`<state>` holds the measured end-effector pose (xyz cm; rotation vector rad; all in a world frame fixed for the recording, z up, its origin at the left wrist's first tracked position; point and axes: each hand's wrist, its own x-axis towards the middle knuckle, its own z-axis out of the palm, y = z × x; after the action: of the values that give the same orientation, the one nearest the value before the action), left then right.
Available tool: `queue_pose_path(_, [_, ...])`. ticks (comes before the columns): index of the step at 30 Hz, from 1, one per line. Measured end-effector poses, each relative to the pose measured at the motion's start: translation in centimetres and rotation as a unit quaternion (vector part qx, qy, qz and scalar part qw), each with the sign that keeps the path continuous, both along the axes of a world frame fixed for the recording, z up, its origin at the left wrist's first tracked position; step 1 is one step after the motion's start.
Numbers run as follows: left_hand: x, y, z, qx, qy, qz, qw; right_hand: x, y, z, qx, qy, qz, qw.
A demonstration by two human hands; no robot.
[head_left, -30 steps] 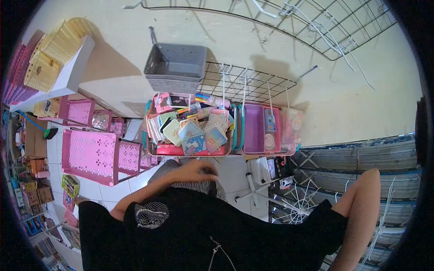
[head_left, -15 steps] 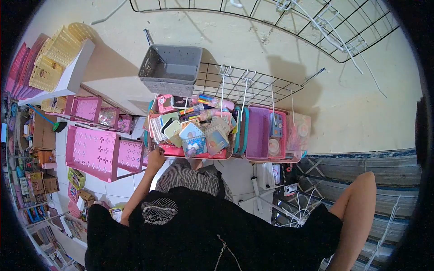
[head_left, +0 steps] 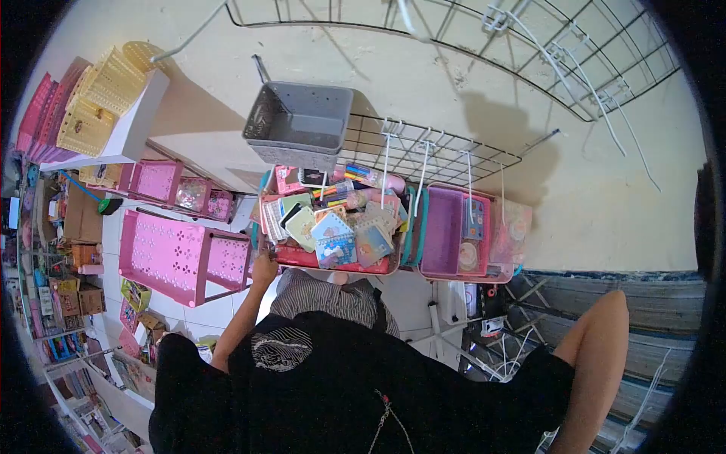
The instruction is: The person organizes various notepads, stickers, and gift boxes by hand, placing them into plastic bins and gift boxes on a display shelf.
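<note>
My left hand [head_left: 265,269] is closed at the near left corner of a pink basket [head_left: 300,259], its fingers at the rim. Small notebooks [head_left: 335,240], cards and colourful pen packs [head_left: 368,175] fill this basket in a loose heap. My right arm [head_left: 597,356] hangs bent at the right side; its hand lies outside the view.
A grey basket [head_left: 299,117] stands behind the heap. To the right are a purple bin [head_left: 442,231] and a black wire grid [head_left: 454,147] with white hooks. Pink rack trays [head_left: 162,250] stand at the left, near yellow baskets [head_left: 87,125]. Hooks also jut out overhead.
The whole view has shifted slightly, so things sit a little further right and lower. My left hand stays at the same basket corner.
</note>
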<state>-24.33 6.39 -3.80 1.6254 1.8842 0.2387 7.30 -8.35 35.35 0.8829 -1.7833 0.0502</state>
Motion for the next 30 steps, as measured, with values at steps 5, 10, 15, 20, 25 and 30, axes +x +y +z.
queue_pose_path(5, [-0.1, 0.4, 1.9, -0.037, -0.106, -0.081, 0.990, -1.7, 1.0, -0.9, -0.032, -0.023, 0.047, 0.998])
queue_pose_path(10, [0.3, 0.4, 13.7, -0.014, -0.188, -0.279, 0.942, -5.3, 2.4, -2.0, -0.058, -0.044, 0.110, 0.991])
queue_pose_path(15, [-6.6, 1.4, 20.4, -0.002, -0.183, -0.325, 0.928, -11.3, 3.9, -3.0, -0.077, -0.074, 0.155, 0.982])
queue_pose_path(20, [-17.3, 3.9, 22.0, 0.119, -0.085, -0.211, 0.966, -18.0, 5.1, -3.5, -0.095, -0.120, 0.161, 0.975])
queue_pose_path(25, [-28.6, 6.4, 21.5, 0.328, 0.056, -0.085, 0.939, -24.8, 5.8, -4.0, -0.116, -0.166, 0.144, 0.969])
queue_pose_path(30, [-36.7, 6.7, 16.6, 0.335, 0.237, 0.026, 0.912, -30.3, 4.9, -4.6, -0.181, -0.204, 0.135, 0.953])
